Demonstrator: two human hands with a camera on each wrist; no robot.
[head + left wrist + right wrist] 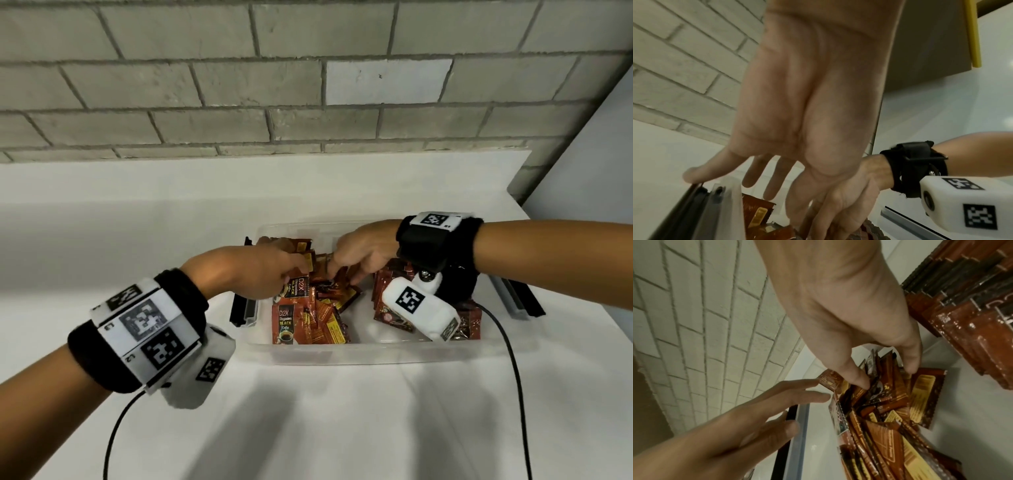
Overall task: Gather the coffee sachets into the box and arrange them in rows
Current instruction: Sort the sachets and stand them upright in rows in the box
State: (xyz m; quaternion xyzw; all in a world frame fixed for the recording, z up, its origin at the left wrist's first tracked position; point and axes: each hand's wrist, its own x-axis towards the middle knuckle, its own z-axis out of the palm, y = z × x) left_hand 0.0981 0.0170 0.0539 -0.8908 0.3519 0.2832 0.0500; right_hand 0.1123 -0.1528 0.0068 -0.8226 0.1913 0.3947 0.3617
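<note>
Coffee sachets [310, 308] lie in a loose heap in the left half of the clear plastic box [342, 353] on the white counter [342, 428]; a tidier stack [387, 291] stands at the right end. From the head view, your left hand [253, 270] and right hand [363, 253] both reach into the heap, but the finger positions are hard to read here. Square up a few sachets at a time and stand them against the finished stack, rather than sweeping the whole pile.

The left wrist view shows what the head view hides: your left hand's fingers [756, 172] are straight and spread, holding nothing.

The right wrist view shows your right hand's fingertips [861, 381] pressing down into the heap; I cannot tell whether they pinch a sachet.
</note>
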